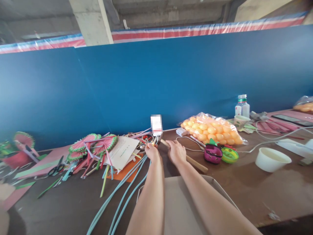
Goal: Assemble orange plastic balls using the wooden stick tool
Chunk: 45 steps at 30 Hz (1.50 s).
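Observation:
Over the middle of the table, my right hand (176, 152) is closed around the wooden handle of a hammer (197, 164). The handle slants from lower right to upper left, and its dark metal head is partly seen between my hands. My left hand (151, 152) is closed in a pinch close to that head. A small yellowish bit shows at its fingertips, too small to name. Light blue cords (127, 178) run from beside my left hand toward the front edge. A shallow cardboard box (215, 186) lies under my forearms.
Paper fans (105, 145), scissors (56, 167), paper strips and printed sheets (122, 151) crowd the left. A bag of orange balls (212, 129), a purple pouch (212, 154), a white bowl (272, 160) and a bottle (242, 106) stand right. A blue partition (156, 81) rises behind.

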Tool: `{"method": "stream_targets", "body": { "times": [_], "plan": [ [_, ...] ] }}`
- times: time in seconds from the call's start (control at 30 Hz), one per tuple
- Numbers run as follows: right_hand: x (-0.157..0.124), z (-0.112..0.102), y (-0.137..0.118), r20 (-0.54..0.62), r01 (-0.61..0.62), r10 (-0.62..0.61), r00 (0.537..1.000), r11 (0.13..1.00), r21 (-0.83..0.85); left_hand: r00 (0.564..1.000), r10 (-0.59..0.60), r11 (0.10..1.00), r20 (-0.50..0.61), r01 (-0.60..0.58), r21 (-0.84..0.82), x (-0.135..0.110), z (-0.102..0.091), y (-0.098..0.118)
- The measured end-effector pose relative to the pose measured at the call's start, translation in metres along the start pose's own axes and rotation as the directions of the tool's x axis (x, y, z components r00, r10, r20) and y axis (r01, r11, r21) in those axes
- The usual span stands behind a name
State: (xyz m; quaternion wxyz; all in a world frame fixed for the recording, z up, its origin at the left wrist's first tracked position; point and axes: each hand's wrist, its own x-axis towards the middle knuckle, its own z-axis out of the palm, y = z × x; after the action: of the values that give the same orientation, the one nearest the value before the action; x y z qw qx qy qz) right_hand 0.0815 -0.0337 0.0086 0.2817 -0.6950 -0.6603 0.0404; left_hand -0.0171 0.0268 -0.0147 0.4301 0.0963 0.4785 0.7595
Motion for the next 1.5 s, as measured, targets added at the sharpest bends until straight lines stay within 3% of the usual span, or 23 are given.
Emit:
{"method": "stream_targets", "body": {
  "times": [0.3,1.5],
  "plan": [
    [0.001,0.010,0.006,0.097,-0.020,0.023,0.995,0.999,-0.030,1.000,0.018,1.000,0.003,-0.018,0.020,-0.004,-0.001,-0.002],
    [0.002,0.013,0.009,0.160,-0.094,0.108,0.981,0.992,-0.087,0.999,-0.048,0.999,0.018,0.048,-0.010,-0.007,0.001,0.000]
  ]
}}
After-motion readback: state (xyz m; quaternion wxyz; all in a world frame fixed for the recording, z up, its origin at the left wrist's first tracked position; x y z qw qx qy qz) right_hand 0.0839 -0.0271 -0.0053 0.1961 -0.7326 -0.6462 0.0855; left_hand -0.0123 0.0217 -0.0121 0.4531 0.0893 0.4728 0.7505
